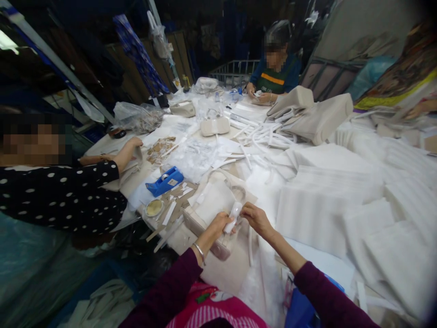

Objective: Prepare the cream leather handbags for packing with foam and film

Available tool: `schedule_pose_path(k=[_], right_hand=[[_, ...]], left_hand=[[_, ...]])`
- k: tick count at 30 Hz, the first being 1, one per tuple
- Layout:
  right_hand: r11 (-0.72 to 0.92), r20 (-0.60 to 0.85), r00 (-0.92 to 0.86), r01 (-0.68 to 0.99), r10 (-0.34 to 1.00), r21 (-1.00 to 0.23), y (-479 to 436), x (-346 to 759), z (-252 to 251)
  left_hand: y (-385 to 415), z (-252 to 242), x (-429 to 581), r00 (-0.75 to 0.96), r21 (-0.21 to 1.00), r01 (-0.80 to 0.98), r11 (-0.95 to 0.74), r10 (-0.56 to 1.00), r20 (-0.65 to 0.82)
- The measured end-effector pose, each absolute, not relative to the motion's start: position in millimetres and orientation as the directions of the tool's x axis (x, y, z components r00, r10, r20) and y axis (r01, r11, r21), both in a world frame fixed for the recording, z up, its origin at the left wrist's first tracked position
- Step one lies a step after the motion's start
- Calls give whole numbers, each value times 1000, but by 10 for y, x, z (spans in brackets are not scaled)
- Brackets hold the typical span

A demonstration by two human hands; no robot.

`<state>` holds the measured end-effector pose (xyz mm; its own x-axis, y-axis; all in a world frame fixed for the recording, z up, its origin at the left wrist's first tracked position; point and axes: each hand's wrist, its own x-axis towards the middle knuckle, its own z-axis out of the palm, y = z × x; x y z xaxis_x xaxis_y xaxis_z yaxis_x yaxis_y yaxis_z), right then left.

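A cream handbag (201,223) lies on the table in front of me, partly covered by white foam wrap. My left hand (218,224) is closed around a small white foam-wrapped piece (233,216) at the bag's top. My right hand (255,217) pinches the same piece from the other side. A silver bracelet sits on my left wrist. Both my sleeves are dark maroon.
A blue tape dispenser (166,180) and a round tin (154,207) lie to the left among paper strips. Stacks of white foam sheets (317,200) fill the right side. A person in a polka-dot top (61,193) works at left, another sits at the far end (275,73). Finished cream bags (316,116) stand beyond.
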<state>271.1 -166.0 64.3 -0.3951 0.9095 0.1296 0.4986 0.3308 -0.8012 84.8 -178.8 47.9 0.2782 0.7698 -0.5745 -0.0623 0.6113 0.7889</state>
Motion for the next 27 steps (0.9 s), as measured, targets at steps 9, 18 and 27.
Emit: schedule_pose_path(k=[9,18,27], right_hand=[[619,131,-656,600,743,-507,-1267,2317,666],[528,-82,-667,653,741,-543,-1125,2302,689],[467,-339,-700,688,628,-556,-843,2134,781]], left_hand=[[-1830,465,908,161,841,-75,536,838,-521],[-1861,461,940,128,864,-92,495,867,-482],[-1826,323,970,51,861,-80,503,864,-500]])
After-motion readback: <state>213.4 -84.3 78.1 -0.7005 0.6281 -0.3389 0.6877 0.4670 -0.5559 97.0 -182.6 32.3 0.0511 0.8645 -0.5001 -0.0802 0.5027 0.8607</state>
